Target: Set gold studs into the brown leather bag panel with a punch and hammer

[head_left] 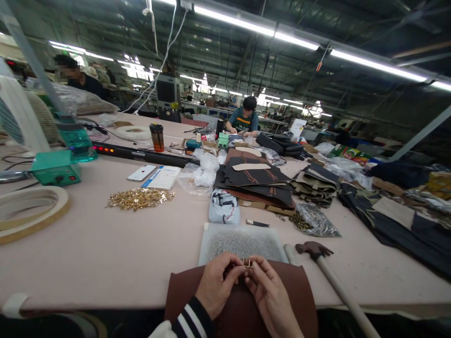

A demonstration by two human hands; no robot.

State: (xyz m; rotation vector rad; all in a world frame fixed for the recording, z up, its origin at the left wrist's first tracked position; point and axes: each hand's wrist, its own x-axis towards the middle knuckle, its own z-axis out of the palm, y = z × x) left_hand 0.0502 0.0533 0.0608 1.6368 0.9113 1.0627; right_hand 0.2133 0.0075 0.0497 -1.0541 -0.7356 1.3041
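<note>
My left hand (219, 281) and my right hand (269, 291) meet at the table's front edge, fingertips pinched on a small gold-coloured metal fitting (248, 264). Its exact kind is too small to make out. Below them lies a brown leather piece (183, 293), which overhangs the edge. Just beyond my fingers is a whitish sheet or shallow tray (204, 249) covered with many tiny silvery bits (243, 245). A claw hammer (315, 249) with a pale handle rests to the right of my right hand. Further left is a pile of gold metal fittings (141, 199).
Tape rolls (31, 230), a green box (56, 168), a phone (141, 172) and a fan (21, 112) stand left. Stacked dark panels (255, 176), a wrapped white bundle (224, 207) and a bag of rings (313, 220) lie ahead. A co-worker (246, 117) sits opposite.
</note>
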